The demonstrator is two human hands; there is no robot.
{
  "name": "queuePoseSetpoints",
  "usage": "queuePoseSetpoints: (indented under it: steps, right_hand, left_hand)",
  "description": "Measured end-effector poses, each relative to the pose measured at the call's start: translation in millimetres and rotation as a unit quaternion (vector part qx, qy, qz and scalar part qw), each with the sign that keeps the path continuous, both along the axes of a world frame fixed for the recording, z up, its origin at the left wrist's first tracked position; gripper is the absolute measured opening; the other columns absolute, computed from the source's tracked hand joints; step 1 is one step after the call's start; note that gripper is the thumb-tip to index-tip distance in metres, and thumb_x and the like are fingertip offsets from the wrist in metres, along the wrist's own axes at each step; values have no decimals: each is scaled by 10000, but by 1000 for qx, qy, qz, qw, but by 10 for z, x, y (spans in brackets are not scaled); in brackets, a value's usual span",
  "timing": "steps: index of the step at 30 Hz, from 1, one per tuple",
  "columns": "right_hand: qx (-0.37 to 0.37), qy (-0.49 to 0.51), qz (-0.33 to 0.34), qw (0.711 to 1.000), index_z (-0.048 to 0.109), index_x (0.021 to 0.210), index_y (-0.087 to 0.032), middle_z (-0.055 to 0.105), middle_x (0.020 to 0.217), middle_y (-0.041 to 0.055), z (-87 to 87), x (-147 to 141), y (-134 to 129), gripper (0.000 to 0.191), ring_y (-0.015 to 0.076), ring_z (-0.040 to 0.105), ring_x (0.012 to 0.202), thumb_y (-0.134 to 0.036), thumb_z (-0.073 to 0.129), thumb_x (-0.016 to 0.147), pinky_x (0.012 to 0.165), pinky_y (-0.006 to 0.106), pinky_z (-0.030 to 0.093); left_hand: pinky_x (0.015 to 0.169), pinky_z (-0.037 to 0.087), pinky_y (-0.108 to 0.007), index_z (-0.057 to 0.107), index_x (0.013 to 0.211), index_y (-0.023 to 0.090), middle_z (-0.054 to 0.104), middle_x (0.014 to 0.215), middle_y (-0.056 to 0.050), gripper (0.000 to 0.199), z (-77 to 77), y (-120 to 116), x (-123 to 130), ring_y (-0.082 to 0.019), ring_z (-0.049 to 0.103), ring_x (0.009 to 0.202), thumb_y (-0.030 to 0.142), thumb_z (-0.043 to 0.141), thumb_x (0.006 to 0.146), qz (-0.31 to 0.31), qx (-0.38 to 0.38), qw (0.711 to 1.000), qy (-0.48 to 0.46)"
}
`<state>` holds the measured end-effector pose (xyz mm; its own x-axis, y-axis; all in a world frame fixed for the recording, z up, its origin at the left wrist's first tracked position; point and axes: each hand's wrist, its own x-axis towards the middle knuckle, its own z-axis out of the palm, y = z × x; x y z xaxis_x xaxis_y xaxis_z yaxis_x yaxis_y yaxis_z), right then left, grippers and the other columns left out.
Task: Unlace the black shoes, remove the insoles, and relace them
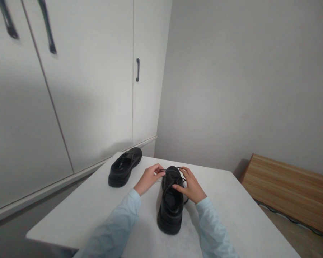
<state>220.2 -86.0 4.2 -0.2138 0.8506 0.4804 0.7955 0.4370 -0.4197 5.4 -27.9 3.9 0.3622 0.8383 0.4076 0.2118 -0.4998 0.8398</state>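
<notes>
A black lace-up shoe [170,215] stands on the white table with its heel toward me and its toe pointing away. At its upper left, my left hand [151,176] pinches a thin black shoelace [163,170] between thumb and fingers. My right hand [191,184] reaches over the shoe's right side, thumb and fingers apart. Its thumb rests at the shoe's tongue, and its index fingertip touches lace near the toe. Part of the lace hangs beneath this hand. To the left, a second black shoe [119,178] sits apart from both hands.
The white table [220,222] has its far edge close to the grey wall [231,89]. White cabinet doors [97,89] with dark handles rise on the left. At right, beyond the table edge, lies a wood-grained panel [290,193] with a cable [288,218] along its lower edge.
</notes>
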Motion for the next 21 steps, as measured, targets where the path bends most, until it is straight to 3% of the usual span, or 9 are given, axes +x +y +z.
queuePoseSetpoints:
  steps: [9, 14, 21]
  right_hand:
    - [-8, 0, -10, 1000, 509, 1177, -190, 452, 1269, 135, -15, -3, 3, 559, 273, 450, 1198, -450, 664, 708, 995, 442, 394]
    - [-3, 5, -15, 1000, 491, 1201, -211, 449, 1269, 124, -26, 2, 7, 582, 271, 448, 1199, -443, 673, 699, 981, 441, 402]
    - [-7, 5, -14, 1000, 472, 1224, -214, 444, 1273, 125, -14, 0, -1, 606, 276, 445, 1198, -454, 667, 703, 977, 442, 399]
  left_hand:
    - [594, 384, -245, 642, 650, 144, 624, 664, -19, 210, -85, 66, -12, -150, 546, 639, 342, 688, 704, 25, 63, 993, 95]
    - [649, 406, -259, 701, 768, 173, 625, 697, -37, 165, -46, 44, -52, -164, 563, 686, 313, 616, 766, 19, 91, 986, 135]
    - [668, 416, -260, 664, 755, 180, 617, 756, -31, 72, 8, 29, -96, -159, 559, 705, 208, 598, 759, 51, 111, 985, 125]
